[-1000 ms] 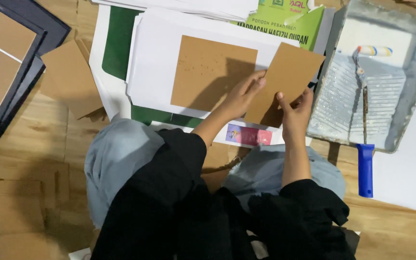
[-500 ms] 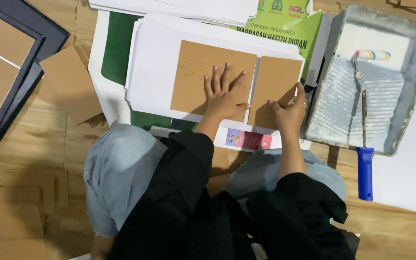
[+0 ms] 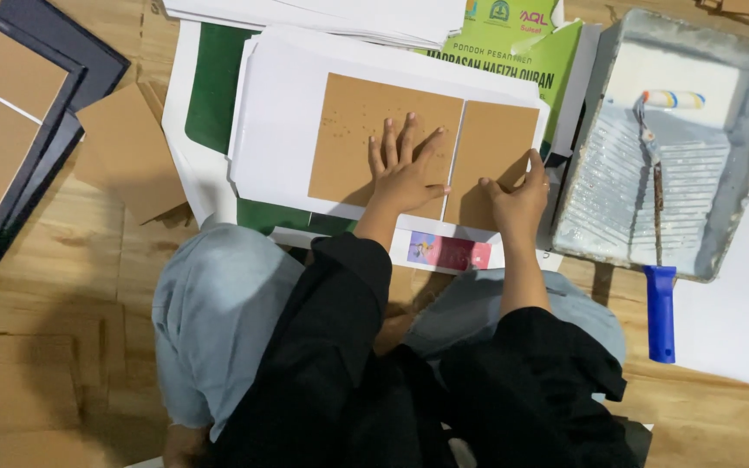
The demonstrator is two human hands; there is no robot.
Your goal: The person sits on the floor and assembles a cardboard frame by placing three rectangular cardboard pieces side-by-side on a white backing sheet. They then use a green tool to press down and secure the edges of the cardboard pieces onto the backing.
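Left hand point(image 3: 405, 169) lay flat, fingers spread wide, on the larger brown card point(image 3: 366, 130). Right hand point(image 3: 517, 195) pressed on the near edge of the smaller brown card point(image 3: 500, 147), fingers loosely curled, holding nothing. The two cards sat side by side, edges nearly touching, on a white sheet point(image 3: 275, 130) on the wooden floor point(image 3: 62, 329). Right of them, a grey paint tray point(image 3: 739, 173) held a roller point(image 3: 656, 208) with a blue handle. Dark frames point(image 3: 41, 95) lay far left
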